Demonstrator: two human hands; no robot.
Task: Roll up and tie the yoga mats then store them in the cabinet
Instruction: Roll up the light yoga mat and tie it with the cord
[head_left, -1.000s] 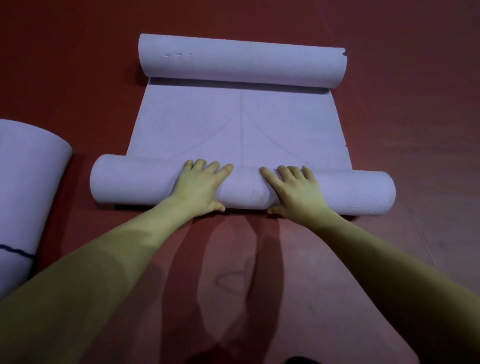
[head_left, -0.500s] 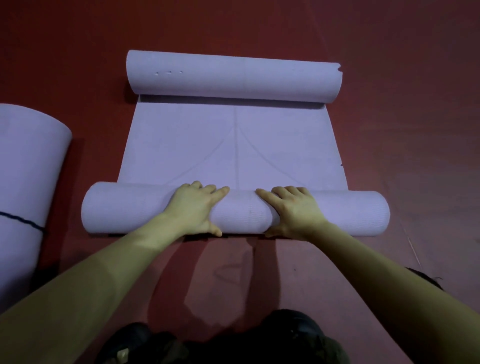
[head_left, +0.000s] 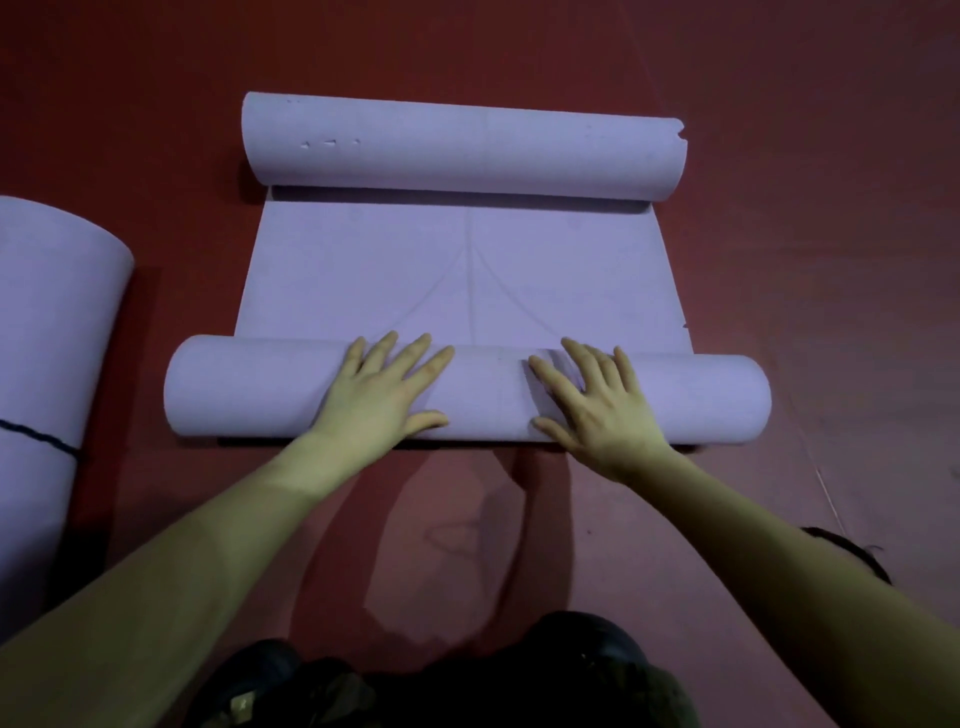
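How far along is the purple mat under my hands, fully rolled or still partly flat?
Partly rolled. The purple yoga mat lies flat between its near roll and a curled far end.

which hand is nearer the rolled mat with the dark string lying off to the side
Left. The left hand presses the near roll toward that tied lilac rolled mat; the right hand presses the same roll farther away.

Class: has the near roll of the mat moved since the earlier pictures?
Yes. The near roll has advanced toward the far curled end, covering more of the printed curved lines.
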